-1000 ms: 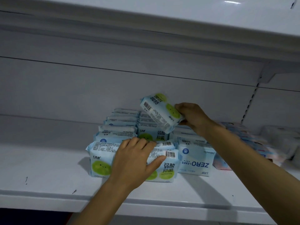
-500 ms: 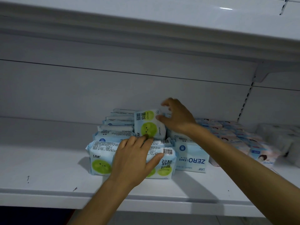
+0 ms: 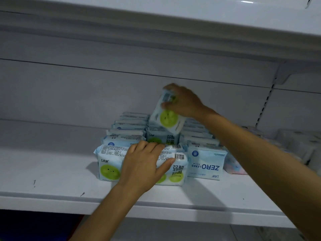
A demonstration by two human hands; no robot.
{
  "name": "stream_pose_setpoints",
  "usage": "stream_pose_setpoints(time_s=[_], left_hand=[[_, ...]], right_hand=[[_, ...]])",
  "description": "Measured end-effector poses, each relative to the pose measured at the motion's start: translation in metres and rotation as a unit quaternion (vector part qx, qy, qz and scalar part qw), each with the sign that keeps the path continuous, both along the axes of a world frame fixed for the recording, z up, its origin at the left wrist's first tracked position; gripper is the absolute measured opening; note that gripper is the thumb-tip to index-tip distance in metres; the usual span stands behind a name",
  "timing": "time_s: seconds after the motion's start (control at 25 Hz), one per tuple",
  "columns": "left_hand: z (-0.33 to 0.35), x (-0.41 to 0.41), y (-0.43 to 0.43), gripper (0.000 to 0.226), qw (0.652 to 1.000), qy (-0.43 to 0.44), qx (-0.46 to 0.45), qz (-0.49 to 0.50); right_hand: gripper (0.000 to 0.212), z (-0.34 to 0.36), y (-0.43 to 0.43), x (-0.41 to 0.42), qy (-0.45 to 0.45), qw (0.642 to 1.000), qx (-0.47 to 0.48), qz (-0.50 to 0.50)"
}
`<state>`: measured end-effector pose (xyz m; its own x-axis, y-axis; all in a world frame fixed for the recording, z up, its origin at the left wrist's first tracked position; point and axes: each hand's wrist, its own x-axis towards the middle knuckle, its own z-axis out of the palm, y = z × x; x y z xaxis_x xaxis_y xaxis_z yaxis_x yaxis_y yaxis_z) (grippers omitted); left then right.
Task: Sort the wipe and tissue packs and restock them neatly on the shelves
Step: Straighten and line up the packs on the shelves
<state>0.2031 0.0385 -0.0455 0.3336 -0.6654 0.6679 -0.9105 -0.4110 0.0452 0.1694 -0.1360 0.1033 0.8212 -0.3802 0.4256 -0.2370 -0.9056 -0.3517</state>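
My right hand grips a light-blue pack with a green circle, holding it tilted above the middle row of packs. My left hand rests on the front green-circle pack, fingers spread over its top and thumb on its face near the barcode. Behind it stand several rows of light-blue packs on the white shelf. A pack printed "ZERO LEAKS" upside down stands at the front right.
Pinkish packs lie to the right of the blue rows, and pale wrapped packs sit at the far right. Another shelf hangs overhead. The shelf's front lip runs below my left wrist.
My right hand has lifted the green-circle pack up from the middle row and tilted it. My left hand has stayed on the front pack.
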Motion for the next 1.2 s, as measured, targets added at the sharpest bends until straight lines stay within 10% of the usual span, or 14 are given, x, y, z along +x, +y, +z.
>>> stream_pose_setpoints(time_s=[0.12,0.24,0.76,1.08,1.2], left_hand=[[0.001,0.002,-0.003,0.061,1.000,0.006,0.003,0.004],[0.000,0.003,-0.004,0.061,1.000,0.014,-0.006,0.000],[0.001,0.006,-0.009,0.059,1.000,0.005,0.007,0.019],[0.000,0.008,-0.010,0.058,1.000,0.007,0.022,0.019],[0.007,0.009,-0.013,0.056,0.999,-0.018,0.023,0.015]], right_hand=[[0.042,-0.013,-0.010,-0.019,-0.201,0.945,0.259,-0.014],[0.037,-0.047,-0.003,-0.025,-0.202,0.904,0.376,0.028],[0.010,-0.078,0.000,-0.047,-0.081,0.993,0.086,-0.031],[0.034,-0.080,0.012,-0.042,0.102,0.988,0.113,0.038],[0.028,-0.067,0.001,-0.058,0.024,0.992,0.126,-0.005]])
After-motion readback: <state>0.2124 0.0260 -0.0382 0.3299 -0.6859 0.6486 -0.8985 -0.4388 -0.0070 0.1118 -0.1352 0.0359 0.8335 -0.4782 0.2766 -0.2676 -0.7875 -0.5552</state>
